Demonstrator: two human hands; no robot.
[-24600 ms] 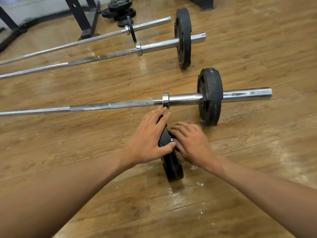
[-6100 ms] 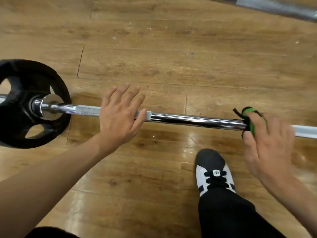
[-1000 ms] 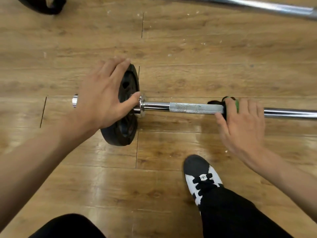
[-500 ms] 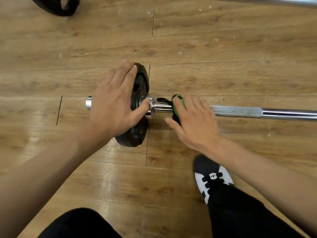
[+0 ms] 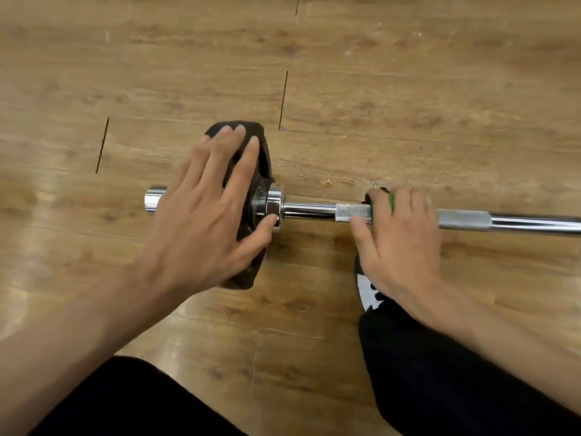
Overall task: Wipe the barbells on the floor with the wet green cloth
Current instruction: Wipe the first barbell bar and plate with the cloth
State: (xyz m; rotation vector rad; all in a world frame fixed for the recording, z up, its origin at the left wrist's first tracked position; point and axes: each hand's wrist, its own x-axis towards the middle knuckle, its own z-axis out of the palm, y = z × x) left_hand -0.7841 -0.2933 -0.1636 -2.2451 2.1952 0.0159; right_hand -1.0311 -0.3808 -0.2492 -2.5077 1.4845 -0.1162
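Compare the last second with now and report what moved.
The right hand, gripping the green cloth round the bar, slid left to the collar, then back right onto the knurled stretch. The left hand stayed flat against the black plate.

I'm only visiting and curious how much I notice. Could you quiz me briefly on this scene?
1. True or false: the left hand lies with straight fingers on the black weight plate.
2. Which hand wraps the green cloth around the barbell shaft? A left, B right, C neither.
3. Fill in: a black-and-white ___ shows on the wooden floor beside the right hand.
Key: 1 true; 2 B; 3 shoe.
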